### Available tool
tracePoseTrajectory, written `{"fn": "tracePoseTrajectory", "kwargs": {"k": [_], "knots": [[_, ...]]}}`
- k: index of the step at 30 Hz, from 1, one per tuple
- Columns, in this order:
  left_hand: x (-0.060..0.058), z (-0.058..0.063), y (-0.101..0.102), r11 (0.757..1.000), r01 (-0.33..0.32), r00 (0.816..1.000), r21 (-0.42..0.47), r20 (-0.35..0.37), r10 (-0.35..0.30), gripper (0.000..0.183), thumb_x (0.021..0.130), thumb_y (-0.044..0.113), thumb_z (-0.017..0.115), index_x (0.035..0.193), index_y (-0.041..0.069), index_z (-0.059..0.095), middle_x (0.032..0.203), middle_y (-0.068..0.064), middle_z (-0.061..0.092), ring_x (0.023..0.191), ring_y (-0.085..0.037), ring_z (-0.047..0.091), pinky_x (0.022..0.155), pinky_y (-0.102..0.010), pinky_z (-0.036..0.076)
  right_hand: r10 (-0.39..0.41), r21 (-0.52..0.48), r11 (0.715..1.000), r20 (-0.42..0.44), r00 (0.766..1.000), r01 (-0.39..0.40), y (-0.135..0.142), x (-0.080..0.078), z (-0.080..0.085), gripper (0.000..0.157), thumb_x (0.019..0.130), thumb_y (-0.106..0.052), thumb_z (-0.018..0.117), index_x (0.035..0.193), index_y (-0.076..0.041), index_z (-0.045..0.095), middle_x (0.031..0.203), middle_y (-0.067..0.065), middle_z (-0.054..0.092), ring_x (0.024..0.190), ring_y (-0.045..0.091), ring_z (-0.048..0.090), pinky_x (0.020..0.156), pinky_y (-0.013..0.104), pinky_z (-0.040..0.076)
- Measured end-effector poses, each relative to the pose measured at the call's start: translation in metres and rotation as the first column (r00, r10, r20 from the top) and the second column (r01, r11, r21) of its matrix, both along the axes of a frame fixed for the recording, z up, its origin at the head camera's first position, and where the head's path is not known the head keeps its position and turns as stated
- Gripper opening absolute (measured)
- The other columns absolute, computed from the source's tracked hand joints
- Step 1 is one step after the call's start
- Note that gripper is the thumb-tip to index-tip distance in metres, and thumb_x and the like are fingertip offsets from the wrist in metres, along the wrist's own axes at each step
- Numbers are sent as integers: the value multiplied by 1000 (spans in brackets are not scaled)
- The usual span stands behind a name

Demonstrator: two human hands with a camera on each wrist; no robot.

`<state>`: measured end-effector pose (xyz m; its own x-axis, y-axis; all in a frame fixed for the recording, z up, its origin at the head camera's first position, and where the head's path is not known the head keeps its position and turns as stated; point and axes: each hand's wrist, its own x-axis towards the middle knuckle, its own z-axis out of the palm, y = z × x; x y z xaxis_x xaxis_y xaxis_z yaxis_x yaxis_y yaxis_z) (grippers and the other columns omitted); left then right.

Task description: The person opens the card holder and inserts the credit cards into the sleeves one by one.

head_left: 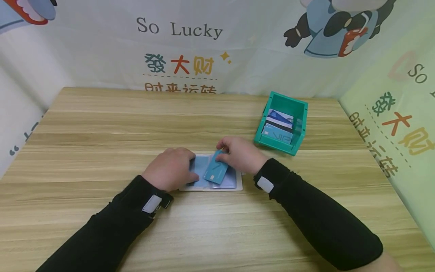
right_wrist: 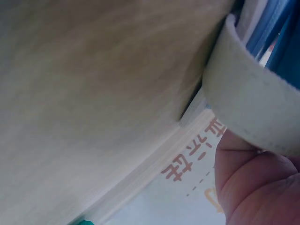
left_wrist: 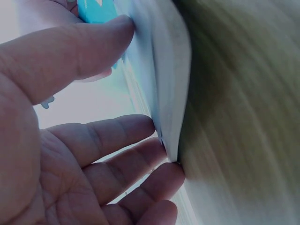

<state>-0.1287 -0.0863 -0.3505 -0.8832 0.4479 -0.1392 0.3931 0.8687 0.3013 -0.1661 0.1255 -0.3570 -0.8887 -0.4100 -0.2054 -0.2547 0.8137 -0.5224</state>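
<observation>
An open card holder (head_left: pixel 239 185) with a white cover and pale blue and clear pages lies on the table. My left hand (head_left: pixel 169 169) rests on its left side, the thumb over the page. In the left wrist view, fingertips touch the edge of the white cover (left_wrist: pixel 169 89). Between thumb and fingers, my right hand (head_left: pixel 242 154) pinches a blue card (head_left: pixel 215 172) with a chip. That card slants over the right page, its lower end near the fold. A cream curved band (right_wrist: pixel 253 101) fills part of the right wrist view and hides most of the fingers.
A green bin (head_left: pixel 276 146) stands on the table (head_left: pixel 136 121) beyond my right hand. Several cards (head_left: pixel 276 133) lean inside it, a blue VIP card in front. Printed cloth walls (head_left: pixel 248 75) close off the back and sides.
</observation>
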Motion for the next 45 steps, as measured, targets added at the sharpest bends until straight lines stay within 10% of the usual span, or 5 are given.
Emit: {"fn": "tracePoseTrajectory", "kwargs": {"k": [17,31,45], "knots": [[0,-1,0,1000,1,1000,-11,-9,-1,56,79,40,72,117,0,61,107,-10,62,86,-22,53,82,-45,48,46,87,996,-157,987,-33,-8,9,2,20,91,-30,63,76,-18,60,77,1,54,69,13,48,58,27,43],[1,1,0,1000,-6,1000,-6,-9,6,55,79,40,72,116,0,61,105,-11,63,83,-22,53,79,-44,48,218,111,974,-234,947,-197,-6,14,4,17,93,-20,58,102,-10,69,98,0,60,85,9,49,79,27,48],[0,0,0,1000,-6,1000,-9,-9,6,54,79,39,72,115,1,62,106,-10,63,83,-23,53,79,-44,48,60,33,998,-97,993,-57,-12,12,5,18,95,-15,55,103,-13,71,97,-2,63,81,9,53,76,28,50]]}}
